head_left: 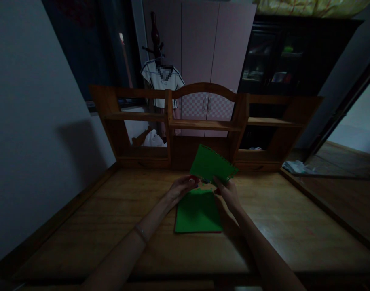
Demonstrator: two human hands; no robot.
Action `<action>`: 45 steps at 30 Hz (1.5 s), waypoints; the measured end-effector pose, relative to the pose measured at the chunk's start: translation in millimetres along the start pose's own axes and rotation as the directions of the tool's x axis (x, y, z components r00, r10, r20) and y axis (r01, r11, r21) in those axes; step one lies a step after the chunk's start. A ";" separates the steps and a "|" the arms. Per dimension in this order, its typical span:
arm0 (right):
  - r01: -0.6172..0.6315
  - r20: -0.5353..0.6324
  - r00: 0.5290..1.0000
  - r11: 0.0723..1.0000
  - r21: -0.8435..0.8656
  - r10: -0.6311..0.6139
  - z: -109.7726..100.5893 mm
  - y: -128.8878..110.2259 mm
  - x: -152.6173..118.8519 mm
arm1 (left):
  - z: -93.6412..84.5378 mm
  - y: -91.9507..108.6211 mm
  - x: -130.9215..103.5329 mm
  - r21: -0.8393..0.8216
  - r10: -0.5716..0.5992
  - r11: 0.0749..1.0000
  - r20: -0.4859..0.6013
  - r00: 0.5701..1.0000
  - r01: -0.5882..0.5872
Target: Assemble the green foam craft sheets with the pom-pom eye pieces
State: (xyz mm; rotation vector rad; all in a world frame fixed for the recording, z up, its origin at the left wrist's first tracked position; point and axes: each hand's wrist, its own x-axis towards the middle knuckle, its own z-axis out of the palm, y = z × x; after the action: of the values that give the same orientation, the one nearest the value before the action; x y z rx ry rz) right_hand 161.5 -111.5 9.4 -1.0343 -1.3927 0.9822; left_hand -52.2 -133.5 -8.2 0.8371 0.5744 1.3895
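A green sheet [213, 165] with a row of small notches along its edges is tilted above the desk, pinched in my right hand [227, 190] at its lower right corner. My left hand [184, 188] is closed around a small red object [194, 179], close to the sheet's lower left corner; its shape is mostly hidden by the fingers. Below both hands a flat green square [198, 213] lies on the wooden desk [136, 194], with a dark red edge showing beneath it. Small green bits show between my hands.
A wooden shelf unit [206, 124] stands along the desk's back edge. Behind it are a pink wardrobe [198, 48], a shirt on a stand [165, 81] and a dark cabinet [275, 60]. A white wall [36, 121] borders the left side.
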 end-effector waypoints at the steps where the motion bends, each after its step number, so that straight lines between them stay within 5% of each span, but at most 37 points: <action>1: 0.005 0.007 1.000 1.000 -0.010 -0.004 -0.2 0.0 -0.2 | -0.2 -0.2 -0.2 0.001 0.002 1.000 -0.004 1.000 -0.002; 24: 0.071 0.048 0.997 0.994 -0.080 -0.067 -0.1 -9.8 -1.5 | 4.7 -1.7 0.3 0.144 -0.012 0.990 0.066 0.998 0.003; 32: 0.058 0.006 0.998 0.997 -0.058 -0.058 0.1 -6.2 -0.2 | 4.2 -2.9 0.9 0.195 0.024 0.980 0.015 1.000 -0.026; 45: 0.061 0.011 0.998 0.990 -0.124 -0.060 -1.2 -2.1 0.6 | 6.2 -1.0 -5.0 0.170 -0.052 0.985 0.143 0.988 0.027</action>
State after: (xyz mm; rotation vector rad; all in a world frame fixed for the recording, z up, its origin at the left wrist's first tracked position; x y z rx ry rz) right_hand 162.5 -111.5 11.7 -1.0747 -1.4983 0.8645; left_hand -47.3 -139.5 -5.9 1.0494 0.5959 1.2434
